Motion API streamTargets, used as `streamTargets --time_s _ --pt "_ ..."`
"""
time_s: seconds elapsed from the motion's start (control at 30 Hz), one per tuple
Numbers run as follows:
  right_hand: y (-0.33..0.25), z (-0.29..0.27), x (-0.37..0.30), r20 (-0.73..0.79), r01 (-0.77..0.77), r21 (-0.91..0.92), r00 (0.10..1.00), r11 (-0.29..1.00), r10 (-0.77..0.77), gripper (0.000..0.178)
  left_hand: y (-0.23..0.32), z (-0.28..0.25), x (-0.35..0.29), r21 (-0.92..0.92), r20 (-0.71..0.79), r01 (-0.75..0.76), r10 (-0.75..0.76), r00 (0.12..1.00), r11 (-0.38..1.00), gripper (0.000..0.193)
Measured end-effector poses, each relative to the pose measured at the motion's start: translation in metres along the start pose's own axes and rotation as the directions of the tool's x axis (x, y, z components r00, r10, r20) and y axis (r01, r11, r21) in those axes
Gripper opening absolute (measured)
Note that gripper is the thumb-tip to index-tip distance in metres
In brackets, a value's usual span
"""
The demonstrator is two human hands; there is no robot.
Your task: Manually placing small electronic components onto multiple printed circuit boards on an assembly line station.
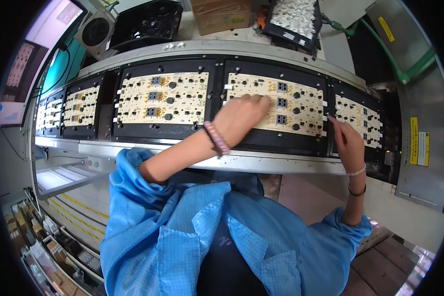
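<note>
A row of cream circuit boards in black carriers runs along a conveyor. My left hand (241,118) lies palm down on the board (301,98) in front of me, fingertips pressing near its upper middle; whether it holds a small part is hidden. A beaded bracelet circles that wrist. My right hand (348,143) rests at the right edge of the same carrier (281,143), fingers pinched together with one fingertip touching the carrier's rim. A second board (163,98) sits to the left, and another board (357,121) to the right.
The steel conveyor rail (281,163) runs below the carriers. Behind it stand a cardboard box (222,15), a black tray of white parts (293,19), a black bin (150,22) and a fan (94,32). A monitor (29,59) hangs at far left; parts bins (39,237) lie lower left.
</note>
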State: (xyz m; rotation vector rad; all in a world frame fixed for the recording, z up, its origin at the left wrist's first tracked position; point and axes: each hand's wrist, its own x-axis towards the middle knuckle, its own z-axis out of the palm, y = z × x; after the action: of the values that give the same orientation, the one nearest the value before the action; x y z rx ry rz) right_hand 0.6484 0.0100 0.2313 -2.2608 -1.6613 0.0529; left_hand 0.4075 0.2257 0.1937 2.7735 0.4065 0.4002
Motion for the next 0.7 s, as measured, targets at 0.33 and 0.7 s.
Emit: streamTargets --time_s 0.33,0.7 --pt "0.052 0.014 0.038 0.011 0.119 -0.231 0.993 0.966 -0.120 0.032 -0.023 0.024 -0.007 0.191 -0.210 0.115 -0.074 0.975 0.975 0.068" --pt "0.067 -0.014 -0.017 0.164 0.116 -0.337 0.984 0.934 -0.063 0.048 0.030 0.022 -0.022 0.344 -0.190 0.210 -0.152 0.970 0.915 0.077"
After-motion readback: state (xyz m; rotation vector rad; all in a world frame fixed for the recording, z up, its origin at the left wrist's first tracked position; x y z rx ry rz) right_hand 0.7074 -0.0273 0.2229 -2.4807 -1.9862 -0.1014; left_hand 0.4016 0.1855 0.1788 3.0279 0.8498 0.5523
